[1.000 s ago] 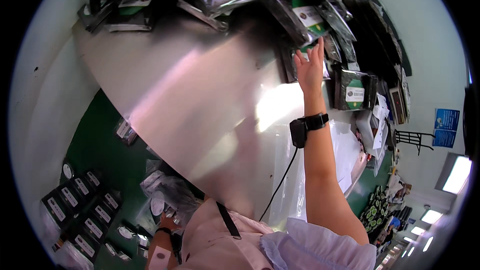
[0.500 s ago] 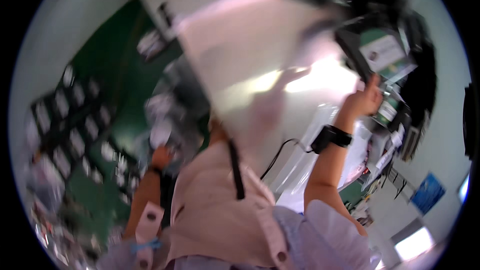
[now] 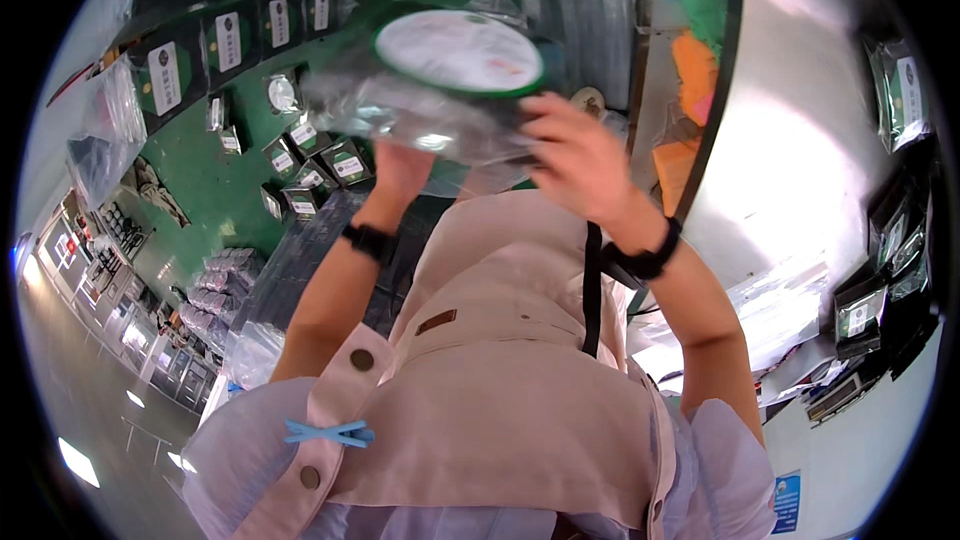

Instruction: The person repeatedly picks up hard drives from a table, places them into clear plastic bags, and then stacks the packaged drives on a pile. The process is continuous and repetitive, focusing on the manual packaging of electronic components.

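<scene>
Hands meet around a plastic package held up in front of a person's chest, seen from above through a round fisheye view. The package (image 3: pixel 425 105) is clear and glossy, blurred, with a large white oval label (image 3: pixel 460 50) rimmed in green on its upper face. It is above a green surface (image 3: pixel 200 190), just beyond the top of a pale pink apron (image 3: pixel 480 360).

The left hand (image 3: pixel 402 168) is partly closed and holds the package's near edge, left of its middle; most of its fingers are hidden by the plastic. The right hand (image 3: pixel 580 155) is half closed, its blurred fingers bent and slightly apart, holding the package's right end. A black band circles each wrist, and a light blue clip (image 3: pixel 330 433) sits on the left apron strap.

At upper left, black packages (image 3: pixel 228 40) with white labels are lined up in two rows. Smaller dark packs (image 3: pixel 347 162) are clustered near the left hand. Beyond the right hand is a batch of clear sleeves (image 3: pixel 575 35), with orange sheets (image 3: pixel 694 75) farther right. A shiny pale tabletop (image 3: pixel 790 140) fills the right side, and more dark bagged packs (image 3: pixel 860 318) are along its far edge.
</scene>
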The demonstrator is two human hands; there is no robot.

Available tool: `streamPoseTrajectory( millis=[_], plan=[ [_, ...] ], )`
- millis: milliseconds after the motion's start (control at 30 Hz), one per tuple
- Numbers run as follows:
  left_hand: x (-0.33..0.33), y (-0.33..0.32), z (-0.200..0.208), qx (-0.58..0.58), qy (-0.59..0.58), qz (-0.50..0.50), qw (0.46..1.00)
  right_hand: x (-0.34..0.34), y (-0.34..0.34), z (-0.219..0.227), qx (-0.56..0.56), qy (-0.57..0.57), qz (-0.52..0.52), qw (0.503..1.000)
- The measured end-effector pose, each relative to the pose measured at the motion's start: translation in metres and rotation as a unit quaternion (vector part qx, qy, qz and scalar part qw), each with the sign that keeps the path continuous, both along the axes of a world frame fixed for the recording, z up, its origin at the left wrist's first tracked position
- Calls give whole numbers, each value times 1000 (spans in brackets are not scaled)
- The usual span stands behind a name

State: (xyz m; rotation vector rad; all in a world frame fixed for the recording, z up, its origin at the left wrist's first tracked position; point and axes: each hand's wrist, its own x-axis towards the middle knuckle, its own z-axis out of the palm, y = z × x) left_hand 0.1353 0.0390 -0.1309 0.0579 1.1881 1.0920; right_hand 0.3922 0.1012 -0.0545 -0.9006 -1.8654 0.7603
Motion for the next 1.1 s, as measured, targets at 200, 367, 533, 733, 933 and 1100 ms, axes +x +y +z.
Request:
streamPoseTrajectory(
  millis=[200,367,533,733,933,1100],
  plan=[
    [-21,2,59,-31,65,120,990,-102,-30,-36,96,10,138,986],
    [-73,-12,35,28,181,102,978,-95,-24,-80,-125,-93,146,977],
    [-65,-8,27,74,454,-221,860,-63,24,-160,-181,-293,-176,922],
    [-48,-25,5,391,549,-497,547,-47,51,-194,-506,-235,-44,829],
    [-16,-32,-4,298,606,-551,490,-78,30,-187,-174,-369,4,913],
    [-13,-7,-25,265,621,-569,470,-118,31,-170,-208,-348,153,901]
  ],
)
